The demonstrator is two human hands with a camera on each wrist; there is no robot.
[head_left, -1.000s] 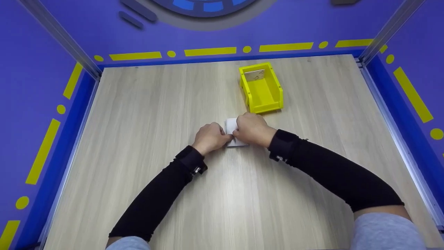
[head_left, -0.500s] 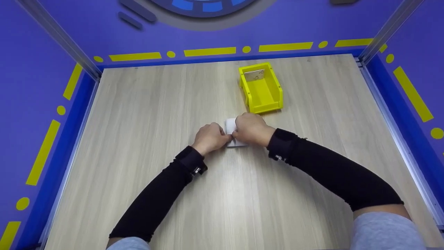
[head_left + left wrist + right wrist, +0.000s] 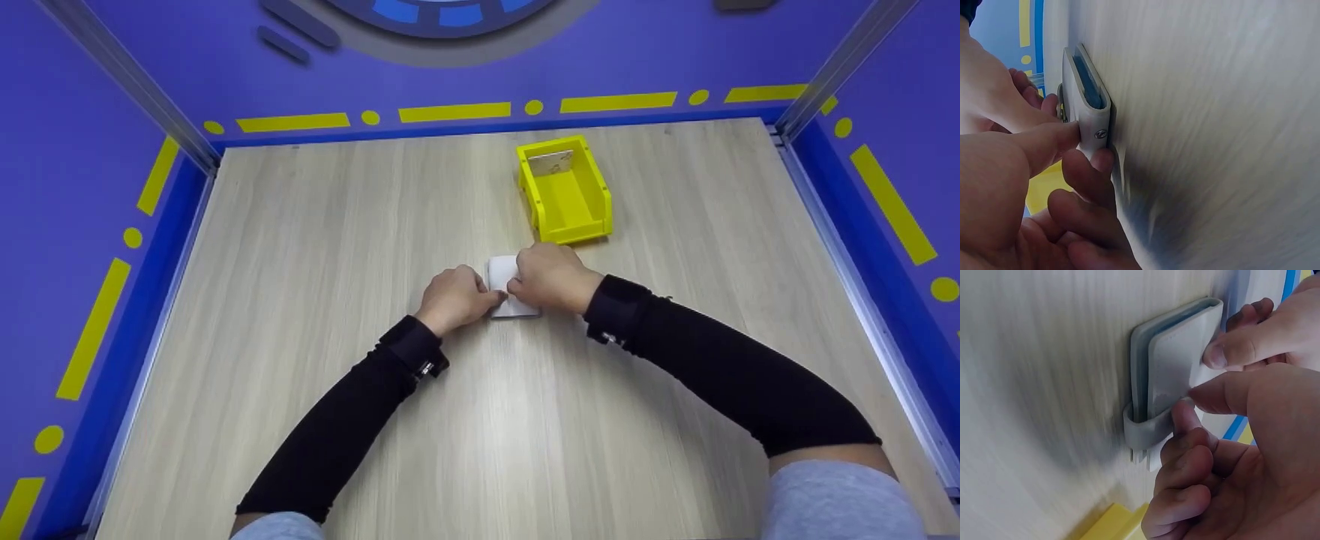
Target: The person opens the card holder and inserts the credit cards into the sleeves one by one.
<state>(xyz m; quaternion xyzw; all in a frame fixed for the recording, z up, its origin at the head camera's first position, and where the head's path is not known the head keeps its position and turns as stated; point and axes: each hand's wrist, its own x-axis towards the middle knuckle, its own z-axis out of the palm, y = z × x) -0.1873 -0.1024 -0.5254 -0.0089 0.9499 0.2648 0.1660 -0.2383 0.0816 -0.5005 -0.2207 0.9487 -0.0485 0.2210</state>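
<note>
Both hands pinch a small white case lying on the table, just in front of the yellow bin. Left hand grips its left edge; right hand clamps the right edge.

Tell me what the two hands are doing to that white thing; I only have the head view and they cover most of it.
Observer: The left wrist view shows the left hand pinching the white case at a corner with a small screw.
Operator: Say what is inside.
Observer: A blue insert sits in its open edge.
Operator: Report the right hand.
Observer: The right wrist view shows the right hand with thumb and fingers on a flat panel slotted into the case.
</note>
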